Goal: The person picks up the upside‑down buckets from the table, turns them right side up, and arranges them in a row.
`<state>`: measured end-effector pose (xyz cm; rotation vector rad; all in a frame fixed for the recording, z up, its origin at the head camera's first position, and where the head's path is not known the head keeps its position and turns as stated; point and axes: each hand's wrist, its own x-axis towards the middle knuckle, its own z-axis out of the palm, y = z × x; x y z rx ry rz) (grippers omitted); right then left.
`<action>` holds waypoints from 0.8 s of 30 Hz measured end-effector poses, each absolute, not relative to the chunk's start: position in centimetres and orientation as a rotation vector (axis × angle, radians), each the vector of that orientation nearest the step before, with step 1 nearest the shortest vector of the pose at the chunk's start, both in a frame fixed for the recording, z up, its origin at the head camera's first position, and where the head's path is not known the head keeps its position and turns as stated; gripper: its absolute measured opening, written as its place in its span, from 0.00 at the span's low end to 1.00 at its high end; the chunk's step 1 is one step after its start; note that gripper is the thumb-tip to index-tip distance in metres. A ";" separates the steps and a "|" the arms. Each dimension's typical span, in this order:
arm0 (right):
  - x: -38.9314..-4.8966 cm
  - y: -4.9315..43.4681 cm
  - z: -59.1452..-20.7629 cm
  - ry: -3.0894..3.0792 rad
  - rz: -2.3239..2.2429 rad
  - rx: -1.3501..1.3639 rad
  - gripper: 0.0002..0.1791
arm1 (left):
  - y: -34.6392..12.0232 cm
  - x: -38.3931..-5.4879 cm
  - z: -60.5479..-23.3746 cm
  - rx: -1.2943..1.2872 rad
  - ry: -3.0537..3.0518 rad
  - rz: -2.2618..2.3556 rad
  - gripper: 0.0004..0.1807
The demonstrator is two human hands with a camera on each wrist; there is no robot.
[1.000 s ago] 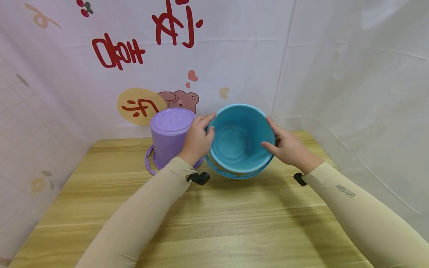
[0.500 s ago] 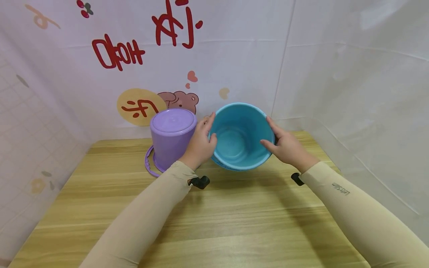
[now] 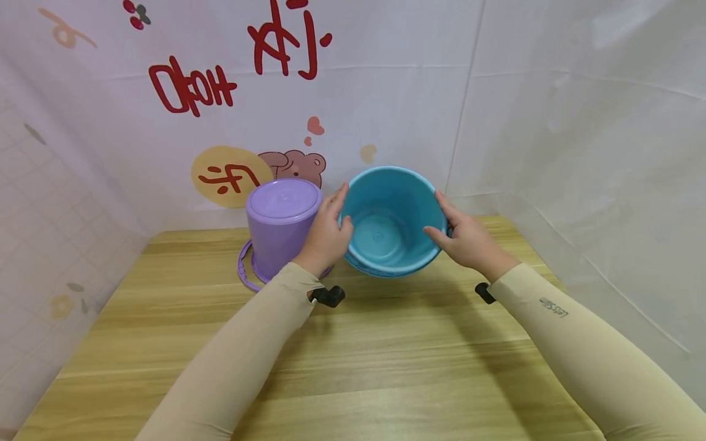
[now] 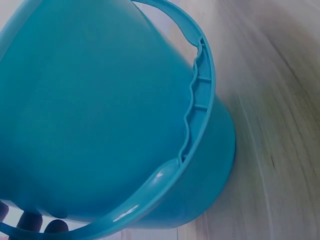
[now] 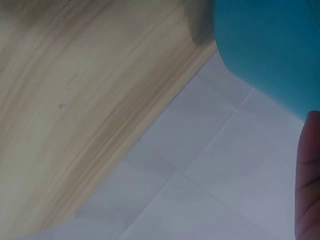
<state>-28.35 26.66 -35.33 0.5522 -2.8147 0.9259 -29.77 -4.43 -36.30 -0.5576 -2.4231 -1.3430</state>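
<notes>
Blue bucket (image 3: 394,214) held in the grip of left hand (image 3: 326,236) and right hand (image 3: 470,241); right sleeve (image 3: 595,352) reads "LetsSlim".

The blue bucket (image 3: 416,208) was tipped, near the middle of the head view. Its round mouth (image 3: 386,270) leaned toward the camera, showing the bottom (image 3: 377,237) inside. Its blue handle (image 4: 205,90) had wavy bumps.

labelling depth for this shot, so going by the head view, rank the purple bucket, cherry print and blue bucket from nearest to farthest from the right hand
1. Blue bucket: nearest, gripped at its right rim by the right hand.
2. Purple bucket: upside down on the table, farther left.
3. Cherry print: farthest, at upper left on the backdrop.
</notes>
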 end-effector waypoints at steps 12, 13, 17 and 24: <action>-28.8 26.3 -35.9 -2.889 1.070 0.622 0.72 | -5.1 -30.0 -36.7 -0.574 -2.496 -1.352 0.47; -28.8 26.3 -35.9 -2.886 1.088 0.637 0.74 | -5.2 -30.0 -36.9 -0.591 -2.507 -1.373 0.50; -28.7 26.5 -35.9 -2.845 1.206 0.716 0.79 | -5.7 -29.6 -37.5 -0.640 -2.553 -1.453 0.59; -28.9 26.8 -35.9 -2.816 1.244 0.731 0.76 | -6.6 -29.5 -37.7 -0.710 -2.615 -1.498 0.74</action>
